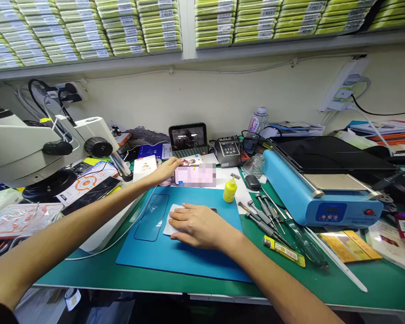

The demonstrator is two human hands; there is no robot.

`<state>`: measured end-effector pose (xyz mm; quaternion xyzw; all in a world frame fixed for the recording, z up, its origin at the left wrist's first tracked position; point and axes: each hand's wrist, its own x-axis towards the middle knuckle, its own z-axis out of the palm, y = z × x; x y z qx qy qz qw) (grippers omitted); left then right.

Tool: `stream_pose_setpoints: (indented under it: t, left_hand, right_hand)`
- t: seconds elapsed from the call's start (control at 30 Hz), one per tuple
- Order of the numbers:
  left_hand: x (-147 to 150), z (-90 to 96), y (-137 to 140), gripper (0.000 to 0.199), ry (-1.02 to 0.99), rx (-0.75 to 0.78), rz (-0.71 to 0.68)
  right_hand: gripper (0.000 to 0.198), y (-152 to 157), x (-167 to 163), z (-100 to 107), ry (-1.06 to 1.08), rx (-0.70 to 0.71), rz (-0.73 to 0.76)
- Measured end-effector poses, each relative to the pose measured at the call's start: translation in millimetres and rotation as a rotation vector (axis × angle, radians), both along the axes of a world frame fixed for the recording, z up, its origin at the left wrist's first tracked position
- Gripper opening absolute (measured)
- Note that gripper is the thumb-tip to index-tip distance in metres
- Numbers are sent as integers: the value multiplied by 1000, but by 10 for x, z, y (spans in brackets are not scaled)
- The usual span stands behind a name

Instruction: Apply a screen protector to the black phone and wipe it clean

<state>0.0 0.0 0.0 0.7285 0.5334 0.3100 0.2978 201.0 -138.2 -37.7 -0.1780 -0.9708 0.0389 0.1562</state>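
Observation:
My left hand (168, 171) reaches to the back of the blue mat (189, 263). Its fingers close on the left end of a lit smartphone (195, 176), which is propped sideways. On the mat, my right hand (198, 225) lies flat with fingers stretched over a white wipe (168, 228). A dark edge of a flat device shows just beyond this hand; the rest is covered. To the left lies a clear phone-sized glass panel (151, 218) with a thin dark border. A small yellow bottle (230, 190) stands at the mat's back right.
Screwdrivers (265, 220), a yellow-labelled tube (284, 251) and a blue heating machine (310, 193) crowd the right. A microscope (27, 148) overhangs the left. A white cable (121, 237) crosses the bench. Behind stand a small screen (188, 136) and a grey control box (228, 152).

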Motion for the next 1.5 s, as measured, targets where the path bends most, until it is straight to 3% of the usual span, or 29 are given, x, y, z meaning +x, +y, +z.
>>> stream_pose_setpoints:
  t: [0.13,0.27,0.5,0.63,0.83,0.97,1.1,1.33,1.5]
  left_hand:
    - [-149,131,-230,37,80,222,-23]
    - [-356,126,-780,31,174,392,-36]
    - [-709,-318,-2011,28,300,548,-22]
    - [-902,-571,-2376,32,327,608,65]
    - [-960,-720,-2417,29,269,567,168]
    - [-935,-718,-2401,26,261,536,216]
    - [-928,-691,-2411,24,241,525,262]
    - [-932,-643,-2424,21,236,462,258]
    - [-933,-632,-2421,22,231,424,263]
  right_hand:
    - [44,6,5,12,-17,6,-36]
    - [54,-14,-27,19,-27,24,-69]
    - [62,-368,-90,-55,-19,39,-96]
    - [62,-528,-105,-111,-16,20,-167]
    - [69,-430,-336,-170,-16,-8,-409]
    - [75,-687,-414,-215,-15,-16,-548]
    - [73,-995,-403,-223,-22,-18,-613]
    - [76,-661,-440,-214,-27,-38,-710]
    - [74,-966,-268,-219,-16,-27,-747]
